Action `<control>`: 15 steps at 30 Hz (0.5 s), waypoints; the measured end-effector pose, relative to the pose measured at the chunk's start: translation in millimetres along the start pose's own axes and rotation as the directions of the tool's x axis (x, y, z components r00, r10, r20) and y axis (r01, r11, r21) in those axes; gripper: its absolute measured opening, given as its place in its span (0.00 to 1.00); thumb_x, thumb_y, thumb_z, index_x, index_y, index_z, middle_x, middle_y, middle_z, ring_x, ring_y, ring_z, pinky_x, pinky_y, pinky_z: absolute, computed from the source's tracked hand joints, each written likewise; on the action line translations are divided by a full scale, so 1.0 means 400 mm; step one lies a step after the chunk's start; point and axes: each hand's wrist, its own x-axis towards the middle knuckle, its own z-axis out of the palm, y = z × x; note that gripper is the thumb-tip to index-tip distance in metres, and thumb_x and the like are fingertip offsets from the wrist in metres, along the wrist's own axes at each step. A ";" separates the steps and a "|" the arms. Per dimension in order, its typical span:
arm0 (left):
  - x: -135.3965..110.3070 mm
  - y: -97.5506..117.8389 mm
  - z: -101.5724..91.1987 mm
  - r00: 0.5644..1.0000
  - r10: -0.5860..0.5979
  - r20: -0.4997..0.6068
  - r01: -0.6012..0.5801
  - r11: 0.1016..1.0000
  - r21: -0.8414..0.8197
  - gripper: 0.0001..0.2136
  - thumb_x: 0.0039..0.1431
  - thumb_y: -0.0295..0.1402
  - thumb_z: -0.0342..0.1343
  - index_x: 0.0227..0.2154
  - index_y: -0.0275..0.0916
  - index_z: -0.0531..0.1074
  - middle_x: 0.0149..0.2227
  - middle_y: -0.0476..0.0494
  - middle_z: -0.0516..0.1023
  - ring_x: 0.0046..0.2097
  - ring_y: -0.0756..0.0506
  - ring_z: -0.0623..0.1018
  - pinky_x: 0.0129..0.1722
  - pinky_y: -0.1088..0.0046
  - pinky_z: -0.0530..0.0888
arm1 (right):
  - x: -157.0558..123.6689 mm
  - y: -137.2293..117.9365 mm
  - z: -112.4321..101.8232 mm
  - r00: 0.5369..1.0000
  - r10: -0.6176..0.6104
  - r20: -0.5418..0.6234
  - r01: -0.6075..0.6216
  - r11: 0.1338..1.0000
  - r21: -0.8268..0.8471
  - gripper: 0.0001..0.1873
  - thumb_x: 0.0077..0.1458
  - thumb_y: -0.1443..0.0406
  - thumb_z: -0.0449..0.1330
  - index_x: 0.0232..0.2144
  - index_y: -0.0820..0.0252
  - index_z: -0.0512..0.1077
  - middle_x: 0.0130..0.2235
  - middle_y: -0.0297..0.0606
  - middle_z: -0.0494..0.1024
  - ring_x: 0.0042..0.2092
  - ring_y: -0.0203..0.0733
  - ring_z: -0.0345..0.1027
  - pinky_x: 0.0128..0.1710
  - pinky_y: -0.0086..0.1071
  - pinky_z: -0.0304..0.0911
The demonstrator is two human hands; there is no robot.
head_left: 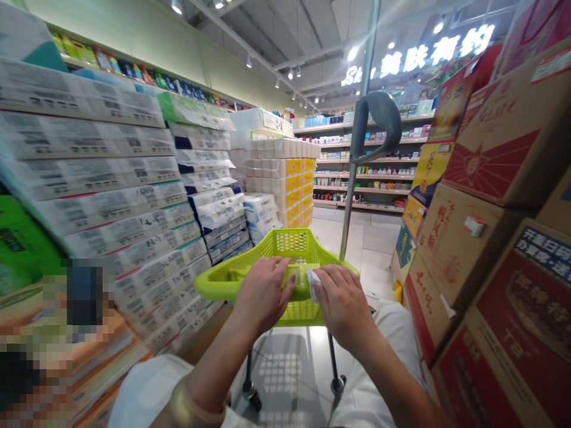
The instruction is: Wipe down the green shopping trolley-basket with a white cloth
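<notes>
A lime green shopping basket (250,270) on a wheeled frame stands in front of me in a shop aisle. My left hand (263,294) lies over the near rim of the basket with its fingers curled on the edge. My right hand (341,303) rests on the same rim beside it and pinches a small white wipe or tissue (312,282) against the plastic. A grey pull handle (377,128) on a metal pole rises from the far right side of the basket.
Stacked packs of toilet paper and tissue (120,202) wall the left side. Red and brown cardboard cartons (486,226) are piled on the right. Shelves (366,178) close the aisle far ahead, with grey tiled floor (370,238) between.
</notes>
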 end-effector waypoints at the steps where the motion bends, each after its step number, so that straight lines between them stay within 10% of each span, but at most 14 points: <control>1: 0.000 0.003 0.005 1.000 -0.018 0.024 0.017 1.000 0.011 0.18 0.65 0.39 0.41 0.48 0.36 0.69 0.46 0.38 0.76 0.48 0.40 0.74 0.52 0.57 0.69 | -0.007 0.021 0.000 1.000 -0.006 -0.015 0.006 1.000 0.008 0.17 0.65 0.63 0.45 0.47 0.58 0.71 0.46 0.41 0.74 0.51 0.45 0.62 0.58 0.41 0.52; 7: -0.013 -0.007 0.018 0.999 -0.033 -0.002 0.033 0.999 0.036 0.17 0.66 0.39 0.41 0.48 0.39 0.70 0.46 0.40 0.76 0.46 0.42 0.73 0.50 0.61 0.69 | -0.042 0.100 0.012 0.954 0.212 -0.211 -0.208 0.977 0.043 0.20 0.66 0.61 0.43 0.49 0.59 0.71 0.48 0.45 0.73 0.50 0.47 0.63 0.53 0.43 0.58; 15: -0.016 -0.006 0.019 0.999 -0.031 -0.009 0.032 0.997 0.069 0.17 0.66 0.38 0.40 0.49 0.38 0.70 0.45 0.40 0.76 0.46 0.41 0.73 0.49 0.61 0.68 | -0.034 -0.026 0.039 0.993 0.029 -0.115 -0.021 0.998 0.064 0.16 0.63 0.64 0.49 0.50 0.54 0.70 0.50 0.39 0.73 0.56 0.47 0.59 0.61 0.45 0.46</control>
